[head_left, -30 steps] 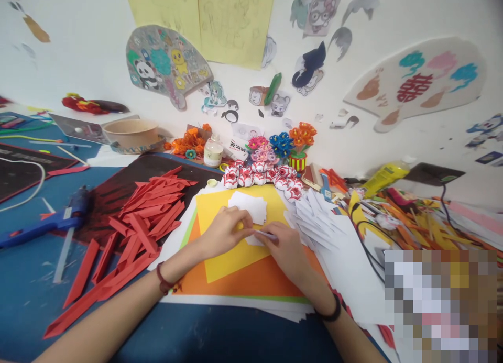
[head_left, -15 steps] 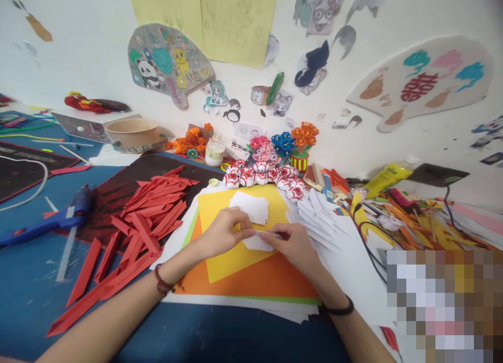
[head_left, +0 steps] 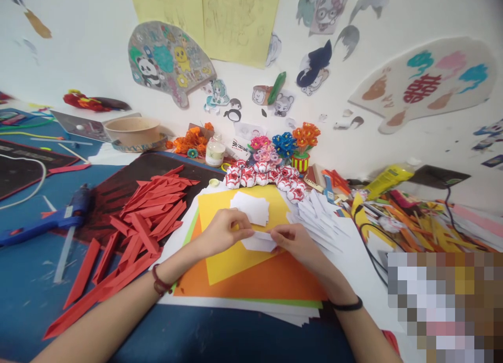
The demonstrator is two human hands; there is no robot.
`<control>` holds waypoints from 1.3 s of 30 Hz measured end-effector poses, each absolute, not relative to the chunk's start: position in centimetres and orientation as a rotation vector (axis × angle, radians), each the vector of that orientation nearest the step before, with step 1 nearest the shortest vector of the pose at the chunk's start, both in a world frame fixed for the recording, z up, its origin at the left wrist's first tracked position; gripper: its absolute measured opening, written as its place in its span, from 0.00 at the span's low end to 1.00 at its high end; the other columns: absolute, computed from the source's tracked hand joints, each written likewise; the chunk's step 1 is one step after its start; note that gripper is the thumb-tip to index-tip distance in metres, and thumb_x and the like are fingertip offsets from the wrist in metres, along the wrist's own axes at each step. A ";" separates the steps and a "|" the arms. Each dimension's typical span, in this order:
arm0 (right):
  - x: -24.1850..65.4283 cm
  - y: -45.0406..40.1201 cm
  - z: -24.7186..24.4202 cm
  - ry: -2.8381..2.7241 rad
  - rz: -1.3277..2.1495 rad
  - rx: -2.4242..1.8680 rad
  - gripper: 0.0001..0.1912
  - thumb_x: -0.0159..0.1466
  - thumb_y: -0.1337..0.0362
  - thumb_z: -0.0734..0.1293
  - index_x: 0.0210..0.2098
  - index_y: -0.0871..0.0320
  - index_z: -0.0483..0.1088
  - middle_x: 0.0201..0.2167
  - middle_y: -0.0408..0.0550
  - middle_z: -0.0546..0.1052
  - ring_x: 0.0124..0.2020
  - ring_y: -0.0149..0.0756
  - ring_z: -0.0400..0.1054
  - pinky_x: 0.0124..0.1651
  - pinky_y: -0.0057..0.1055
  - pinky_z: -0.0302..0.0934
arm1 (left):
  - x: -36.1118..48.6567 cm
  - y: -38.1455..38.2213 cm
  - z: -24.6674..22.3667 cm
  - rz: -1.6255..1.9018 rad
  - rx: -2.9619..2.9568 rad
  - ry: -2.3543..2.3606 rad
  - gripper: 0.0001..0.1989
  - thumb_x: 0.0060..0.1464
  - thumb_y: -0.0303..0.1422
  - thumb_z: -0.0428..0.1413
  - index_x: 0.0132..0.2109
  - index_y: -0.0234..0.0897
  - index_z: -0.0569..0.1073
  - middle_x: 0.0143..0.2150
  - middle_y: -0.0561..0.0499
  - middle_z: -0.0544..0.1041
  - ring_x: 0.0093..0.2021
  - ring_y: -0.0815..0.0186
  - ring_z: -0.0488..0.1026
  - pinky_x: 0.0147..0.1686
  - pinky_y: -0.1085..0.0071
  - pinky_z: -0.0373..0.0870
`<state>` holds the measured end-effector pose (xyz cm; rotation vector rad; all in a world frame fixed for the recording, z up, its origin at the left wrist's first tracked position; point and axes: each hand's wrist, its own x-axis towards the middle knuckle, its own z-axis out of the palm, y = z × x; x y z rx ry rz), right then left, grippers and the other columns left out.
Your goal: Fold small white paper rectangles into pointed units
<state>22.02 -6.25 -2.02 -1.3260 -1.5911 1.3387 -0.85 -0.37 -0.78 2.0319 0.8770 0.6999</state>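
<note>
Between my two hands is a small white piece of paper (head_left: pixel 259 242), folded along its upper edge. My left hand (head_left: pixel 226 229) pinches its left end between thumb and fingers. At the right end, my right hand (head_left: pixel 293 240) has its fingertips closed on the same paper. Just behind lies a small stack of white paper slips (head_left: pixel 251 208) on a yellow sheet (head_left: pixel 223 263). Under that are an orange sheet (head_left: pixel 243 287) and more coloured and white sheets. Folded white paper strips (head_left: pixel 318 216) are piled to the right of my right hand.
Folded red paper strips (head_left: pixel 153 206) heap up on the left, beside a blue glue gun (head_left: pixel 58 221). Red-and-white paper pieces (head_left: pixel 261 177) and paper flowers (head_left: pixel 285 143) stand behind. Coloured scraps (head_left: pixel 428 219) and a yellow bottle (head_left: pixel 389 179) are at right, with a black cable (head_left: pixel 371 248).
My right hand has shifted slightly right along the paper, and more of the folded white piece shows between my hands. The left hand has barely moved.
</note>
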 end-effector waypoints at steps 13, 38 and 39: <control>21.5 -6.5 -1.6 -1.538 1.314 -1.337 0.18 0.59 0.51 0.71 0.34 0.61 0.78 0.23 0.47 0.79 0.24 0.34 0.73 0.30 0.28 0.67 | -0.8 -0.4 -0.7 0.720 2.012 0.892 0.10 0.55 0.36 0.58 0.28 0.35 0.74 0.28 0.52 0.76 0.31 0.67 0.70 0.33 0.72 0.63; 19.5 -7.4 -1.6 -1.469 1.052 -1.374 0.13 0.58 0.55 0.72 0.29 0.59 0.80 0.17 0.43 0.74 0.16 0.26 0.59 0.18 0.24 0.52 | -0.1 -2.0 -0.1 0.778 2.047 0.834 0.08 0.56 0.32 0.59 0.29 0.35 0.75 0.29 0.53 0.77 0.32 0.68 0.69 0.35 0.72 0.62; 19.6 -7.4 -1.5 -1.484 1.051 -1.362 0.13 0.58 0.55 0.72 0.28 0.59 0.80 0.17 0.43 0.74 0.16 0.26 0.59 0.18 0.23 0.52 | -0.1 -2.0 -0.1 0.769 2.040 0.833 0.08 0.56 0.32 0.59 0.29 0.35 0.75 0.28 0.53 0.76 0.32 0.68 0.69 0.34 0.72 0.62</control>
